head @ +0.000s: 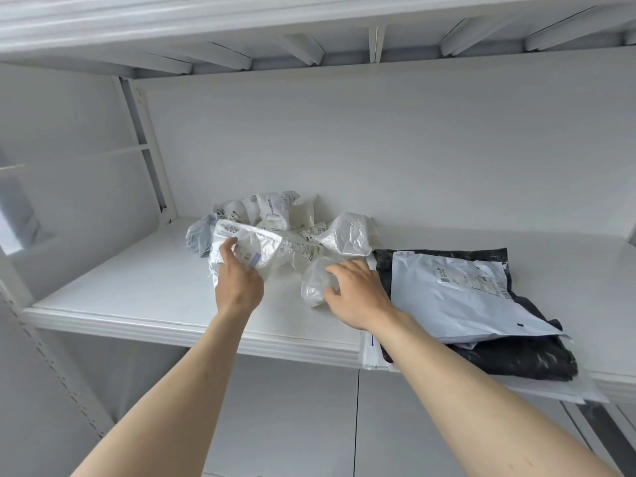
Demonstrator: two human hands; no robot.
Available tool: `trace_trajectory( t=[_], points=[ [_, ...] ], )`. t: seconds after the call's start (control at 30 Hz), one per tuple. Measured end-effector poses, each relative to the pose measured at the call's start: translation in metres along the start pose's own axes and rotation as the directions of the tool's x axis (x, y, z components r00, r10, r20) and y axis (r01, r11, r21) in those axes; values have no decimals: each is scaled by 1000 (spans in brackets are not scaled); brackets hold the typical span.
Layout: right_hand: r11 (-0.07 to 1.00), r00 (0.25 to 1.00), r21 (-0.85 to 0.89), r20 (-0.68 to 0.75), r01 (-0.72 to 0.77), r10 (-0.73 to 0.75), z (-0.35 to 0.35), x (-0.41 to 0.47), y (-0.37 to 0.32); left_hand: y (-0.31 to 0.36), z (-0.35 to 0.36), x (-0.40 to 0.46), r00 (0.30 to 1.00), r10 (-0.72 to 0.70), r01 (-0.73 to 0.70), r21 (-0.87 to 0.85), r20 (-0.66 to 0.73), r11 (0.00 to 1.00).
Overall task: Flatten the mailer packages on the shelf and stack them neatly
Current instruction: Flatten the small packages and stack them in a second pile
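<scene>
Two hands in shot, left hand and right hand; one crumpled heap of mailers, too tangled to count; one flattened stack, at least three deep.

Crumpled white plastic mailers, centre frame: thin film, glossy, creased, paper labels. Flat pale-grey plastic mailer, right: smooth, satin. Black plastic mailer beneath: wrinkled, shiny. White shelf: matt, smooth.
</scene>
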State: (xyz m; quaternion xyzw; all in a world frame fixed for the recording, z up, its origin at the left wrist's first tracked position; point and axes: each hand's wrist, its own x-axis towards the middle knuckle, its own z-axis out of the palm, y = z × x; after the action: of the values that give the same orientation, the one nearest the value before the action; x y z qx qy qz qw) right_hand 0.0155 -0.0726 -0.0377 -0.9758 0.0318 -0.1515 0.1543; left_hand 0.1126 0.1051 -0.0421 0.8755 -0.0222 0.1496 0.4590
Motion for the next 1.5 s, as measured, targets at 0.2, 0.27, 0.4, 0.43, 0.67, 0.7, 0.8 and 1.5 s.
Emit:
trace_trajectory(
  t=[0.2, 0.27, 0.4, 0.43, 0.67, 0.7, 0.8, 1.5],
  points=[
    [729, 976, 663, 8, -167, 216, -26, -1, -2, 63, 11, -24, 984, 180, -173, -274, 1, 946],
    [606, 962, 776, -1, -172, 274, -35, -2, -1, 85, 23, -39, 969, 245, -219, -328, 41, 919],
    [374, 909, 915, -19, -153, 417, -58, -14, 18, 128, 53, -82, 925, 345, -244, -442, 162, 863],
    [352, 887, 924, -35, -146, 461, -63, -17, 25, 134, 57, -90, 915, 356, -234, -467, 192, 853],
    [361, 737, 914, -113, -186, 667, -102, -54, 105, 162, 88, -111, 927, 257, -65, -559, 273, 827],
    [372, 722, 909, -130, -187, 679, -107, -59, 115, 166, 93, -110, 931, 202, 0, -553, 305, 833],
    [393, 721, 897, -133, -205, 680, -116, -70, 136, 171, 102, -109, 873, 83, 237, -567, 480, 789],
    [700, 719, 685, -381, -204, 582, -129, -79, 172, 154, 97, -112, 723, 267, 74, -456, 638, 887]
  ],
)
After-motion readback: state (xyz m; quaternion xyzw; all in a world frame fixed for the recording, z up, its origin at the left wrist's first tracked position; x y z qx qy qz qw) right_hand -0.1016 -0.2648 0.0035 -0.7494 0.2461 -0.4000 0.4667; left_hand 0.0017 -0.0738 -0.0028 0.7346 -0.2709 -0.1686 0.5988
